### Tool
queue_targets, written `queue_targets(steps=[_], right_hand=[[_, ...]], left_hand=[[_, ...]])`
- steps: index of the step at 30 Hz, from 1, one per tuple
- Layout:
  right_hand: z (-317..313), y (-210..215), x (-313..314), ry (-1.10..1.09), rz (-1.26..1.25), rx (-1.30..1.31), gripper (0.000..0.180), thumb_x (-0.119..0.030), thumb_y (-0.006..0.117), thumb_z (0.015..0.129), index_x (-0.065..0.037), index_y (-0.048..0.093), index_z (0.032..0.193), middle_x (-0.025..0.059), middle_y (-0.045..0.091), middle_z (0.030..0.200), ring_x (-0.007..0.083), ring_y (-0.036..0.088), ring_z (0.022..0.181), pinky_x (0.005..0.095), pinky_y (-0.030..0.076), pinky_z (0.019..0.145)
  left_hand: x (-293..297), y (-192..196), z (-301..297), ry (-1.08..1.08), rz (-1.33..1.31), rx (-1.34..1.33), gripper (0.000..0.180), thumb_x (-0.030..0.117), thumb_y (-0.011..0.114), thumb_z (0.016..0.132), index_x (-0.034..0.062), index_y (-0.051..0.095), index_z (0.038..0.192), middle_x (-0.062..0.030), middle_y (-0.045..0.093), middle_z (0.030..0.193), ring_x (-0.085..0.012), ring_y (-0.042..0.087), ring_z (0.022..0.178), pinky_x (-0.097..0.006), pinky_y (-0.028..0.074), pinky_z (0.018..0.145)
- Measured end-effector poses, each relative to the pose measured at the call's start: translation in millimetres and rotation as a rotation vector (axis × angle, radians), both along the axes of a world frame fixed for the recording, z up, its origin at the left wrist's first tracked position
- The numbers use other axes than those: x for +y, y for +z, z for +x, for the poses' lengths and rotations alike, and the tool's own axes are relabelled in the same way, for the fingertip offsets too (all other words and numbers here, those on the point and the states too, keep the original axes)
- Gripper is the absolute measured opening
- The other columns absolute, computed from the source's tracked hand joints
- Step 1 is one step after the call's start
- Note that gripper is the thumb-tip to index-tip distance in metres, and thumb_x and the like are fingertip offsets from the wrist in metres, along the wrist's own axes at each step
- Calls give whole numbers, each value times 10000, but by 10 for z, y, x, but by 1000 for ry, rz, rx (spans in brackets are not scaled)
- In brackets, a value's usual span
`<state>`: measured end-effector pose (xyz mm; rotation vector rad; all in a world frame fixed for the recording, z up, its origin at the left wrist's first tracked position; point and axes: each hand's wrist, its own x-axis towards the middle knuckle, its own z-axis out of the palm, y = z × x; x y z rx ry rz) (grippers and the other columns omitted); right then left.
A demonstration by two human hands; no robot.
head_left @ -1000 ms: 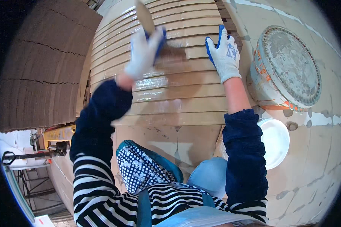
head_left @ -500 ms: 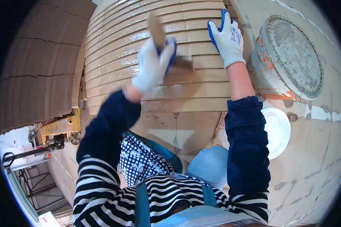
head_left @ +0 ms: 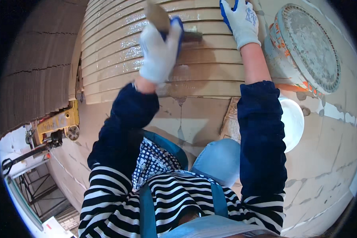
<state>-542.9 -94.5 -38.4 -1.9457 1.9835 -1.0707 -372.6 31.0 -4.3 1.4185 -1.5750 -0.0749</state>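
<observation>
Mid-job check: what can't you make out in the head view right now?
All in the head view:
Left hand: its grip on the brush is mostly hidden by the hand's own back.
Right hand: fingertips are cut off by the upper edge.
Cardboard sheets: the far end is cut off by the upper edge.
White basin: its left part is hidden behind the right sleeve.

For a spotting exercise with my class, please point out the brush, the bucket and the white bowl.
Brush (head_left: 157,17): head view, on its wooden handle.
Bucket (head_left: 311,45): head view, on its round grey top.
White bowl (head_left: 293,125): head view, on its bare inside.
</observation>
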Motion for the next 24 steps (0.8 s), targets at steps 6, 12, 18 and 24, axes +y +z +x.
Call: queue_targets(steps=[6, 12, 18, 24], right_hand=[[-38, -21, 0, 19, 48, -41, 622, -423, 523, 810, -61, 381, 1295, 238, 514, 1074, 369, 526, 992, 428, 428, 849], [-132, -209, -109, 63, -26, 0, 635, -493, 502, 807, -97, 410, 1294, 219, 547, 1041, 355, 544, 972, 425, 419, 844], [29, -82, -27, 50, 6, -13, 630, -424, 533, 809, -56, 379, 1297, 243, 514, 1078, 372, 530, 989, 425, 430, 852], [-99, -152, -95, -1, -36, -13, 630, -416, 546, 805, -50, 389, 1292, 262, 508, 1112, 382, 528, 1001, 427, 424, 864]], left_hand=[[1059, -232, -30, -269, 314, 31, 42, 38, 583, 811, 8, 553, 809, -88, 551, 710, -193, 532, 618, -296, 426, 568], [875, -50, -89, -258, 142, 261, 94, 32, 651, 721, 8, 576, 773, -128, 570, 726, -298, 544, 606, -366, 442, 574], [1114, -307, 58, -307, 246, -125, 124, 38, 631, 757, 7, 553, 849, -107, 566, 758, -217, 560, 665, -318, 449, 616], [1027, -9, 347, -135, 100, 692, 61, 69, 541, 867, 20, 547, 902, -37, 589, 810, -82, 501, 614, -217, 410, 545]])
